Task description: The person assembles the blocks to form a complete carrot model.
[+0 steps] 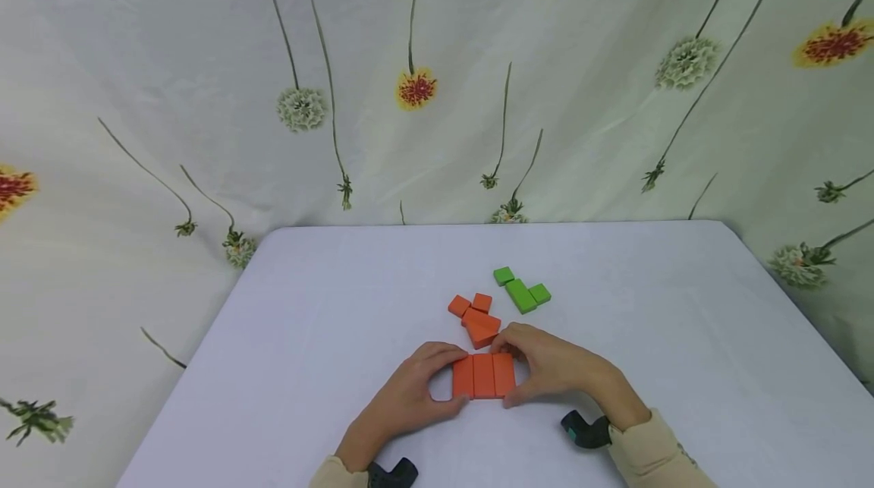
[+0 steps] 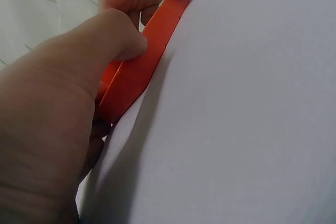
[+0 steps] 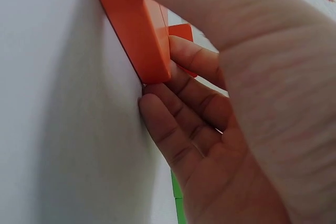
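Observation:
Three orange blocks [image 1: 484,376] lie flat side by side on the table near its front, their long sides against each other. My left hand [image 1: 412,391] holds the row from the left, thumb at the near edge and fingers at the far edge. From the right, my right hand [image 1: 558,363] holds it the same way, its thumb near the front right corner. In the left wrist view, the thumb presses the near face of the orange row [image 2: 137,72]. The right wrist view shows the end face of the right orange block [image 3: 128,30] with curled fingers around its far end.
Just beyond the hands is a loose cluster of several orange blocks [image 1: 482,321], large and small. Farther back and right are three green blocks [image 1: 521,295]. A white table [image 1: 307,306] carries everything, with a flowered cloth [image 1: 587,108] hanging behind it.

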{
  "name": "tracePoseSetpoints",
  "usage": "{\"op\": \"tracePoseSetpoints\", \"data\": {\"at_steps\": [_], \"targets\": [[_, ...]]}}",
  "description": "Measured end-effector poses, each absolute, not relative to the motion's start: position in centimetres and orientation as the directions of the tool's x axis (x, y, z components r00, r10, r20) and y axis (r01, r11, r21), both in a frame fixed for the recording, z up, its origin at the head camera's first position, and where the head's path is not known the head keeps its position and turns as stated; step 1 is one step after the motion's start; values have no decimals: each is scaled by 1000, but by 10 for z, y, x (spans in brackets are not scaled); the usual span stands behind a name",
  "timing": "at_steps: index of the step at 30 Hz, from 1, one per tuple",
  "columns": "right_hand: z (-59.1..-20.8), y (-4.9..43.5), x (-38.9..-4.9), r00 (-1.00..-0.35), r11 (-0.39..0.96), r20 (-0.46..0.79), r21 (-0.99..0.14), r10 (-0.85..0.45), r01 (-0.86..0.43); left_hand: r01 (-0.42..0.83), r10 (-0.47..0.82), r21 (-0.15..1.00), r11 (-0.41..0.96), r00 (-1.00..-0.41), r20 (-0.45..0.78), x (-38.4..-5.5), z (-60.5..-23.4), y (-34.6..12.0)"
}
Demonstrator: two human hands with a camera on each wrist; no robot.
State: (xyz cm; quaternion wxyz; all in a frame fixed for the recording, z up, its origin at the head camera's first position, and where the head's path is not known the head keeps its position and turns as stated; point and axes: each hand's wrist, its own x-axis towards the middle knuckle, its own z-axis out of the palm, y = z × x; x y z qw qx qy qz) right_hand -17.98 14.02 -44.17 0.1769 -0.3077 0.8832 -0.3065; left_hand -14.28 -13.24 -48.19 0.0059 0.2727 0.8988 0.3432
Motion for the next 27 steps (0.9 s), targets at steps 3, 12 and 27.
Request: {"op": "tracePoseSetpoints", "data": {"at_steps": [3,12,27], "targets": [[-441,140,-180,-750,626,-129,-652,-648,-428,486,493,621,615,-852,178,-143,-482,-133],[-440,139,-180,-750,629,-124,-641,-650,-439,483,488,613,626,-855,175,-143,-482,-134],[-432,152,-185,-789,610,-56,-669,-612,-426,488,459,564,667,-864,205,-144,-482,-144]]}}
